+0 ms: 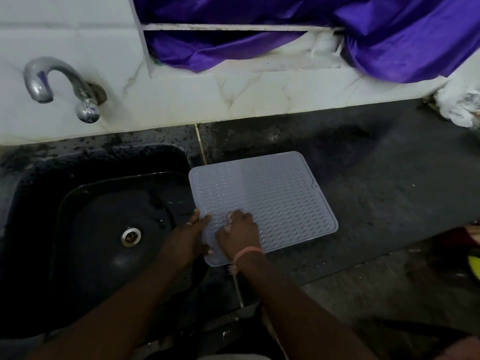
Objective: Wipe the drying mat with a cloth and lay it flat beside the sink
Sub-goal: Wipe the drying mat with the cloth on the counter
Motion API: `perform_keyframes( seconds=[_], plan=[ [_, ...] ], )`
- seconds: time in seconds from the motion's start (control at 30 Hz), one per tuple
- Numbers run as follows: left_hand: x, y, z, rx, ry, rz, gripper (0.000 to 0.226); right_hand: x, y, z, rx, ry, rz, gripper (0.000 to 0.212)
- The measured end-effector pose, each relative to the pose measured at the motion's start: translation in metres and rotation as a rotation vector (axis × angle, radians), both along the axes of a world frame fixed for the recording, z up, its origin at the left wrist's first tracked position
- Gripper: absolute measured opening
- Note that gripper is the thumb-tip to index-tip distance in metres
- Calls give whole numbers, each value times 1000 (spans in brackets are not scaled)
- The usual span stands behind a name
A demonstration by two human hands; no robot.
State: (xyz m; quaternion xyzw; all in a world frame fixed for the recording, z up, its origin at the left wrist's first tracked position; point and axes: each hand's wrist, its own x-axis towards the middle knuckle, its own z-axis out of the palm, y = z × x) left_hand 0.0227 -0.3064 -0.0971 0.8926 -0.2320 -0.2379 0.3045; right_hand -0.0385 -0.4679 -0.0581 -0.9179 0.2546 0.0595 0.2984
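Dark speckled stone worktop [363, 203] runs along a white marble-look tiled wall, with a black sink [98, 229] set into its left end and a curved chrome tap [59, 84] above it. Purple satin fabric [337, 35] hangs over the window ledge behind.

Just right of the sink lies the pale grey ribbed silicone drying mat [272, 193], flat on the worktop, its left edge at or slightly over the sink's rim. The left hand [189, 235] rests with straight fingers along the mat's near-left edge, thumb on the mat's surface, pinning it in place. The right hand [240, 231] is curled tightly round a small white cloth [230, 216], of which only a sliver shows between the fingers, and presses it onto the mat's near-left part.

The step in hand looks like wiping. To do it well, I would keep the left hand bearing down so the light mat cannot slide, and stroke along the wavy ribs so the cloth reaches the grooves. Work from the near-left corner outward to the far-right corner, overlapping passes. Opening the cloth out would cover more surface than the bunched wad. Lastly, check the mat sits wholly on the worktop.
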Motion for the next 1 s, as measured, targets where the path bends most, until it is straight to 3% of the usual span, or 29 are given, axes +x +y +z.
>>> perform_keyframes(
  seconds=[0.1, 0.17, 0.23, 0.3, 0.43, 0.6, 0.73, 0.9, 1.0],
  plan=[
    [0, 8, -1, -41, -62, -76, 95, 5, 26, 12, 100, 29, 227, 29],
    [3, 13, 1, -122, 1, -58, 87, 6, 11, 30, 259, 5, 269, 24],
    [12, 17, 4, -144, 82, 0, 77, 3, -30, 44, 331, -23, 140, 19],
    [26, 17, 1, -92, 8, 20, 83, -4, -94, 46, 311, -44, -51, 15],
    [51, -2, 6, 111, -121, -7, 94, -2, -206, 27, 104, -20, -414, 19],
    [63, -9, 5, 351, -95, -76, 98, 12, -208, -1, 42, 68, -464, 36],
    [57, -21, 23, 450, -125, -43, 95, 7, -111, 13, -29, -9, -301, 35],
    [57, -22, 28, 479, -154, -63, 91, 3, 0, 0, -128, -18, 168, 45],
    [60, -22, 29, 478, -186, -100, 79, 9, 13, 8, 0, 2, 337, 35]
  ],
)
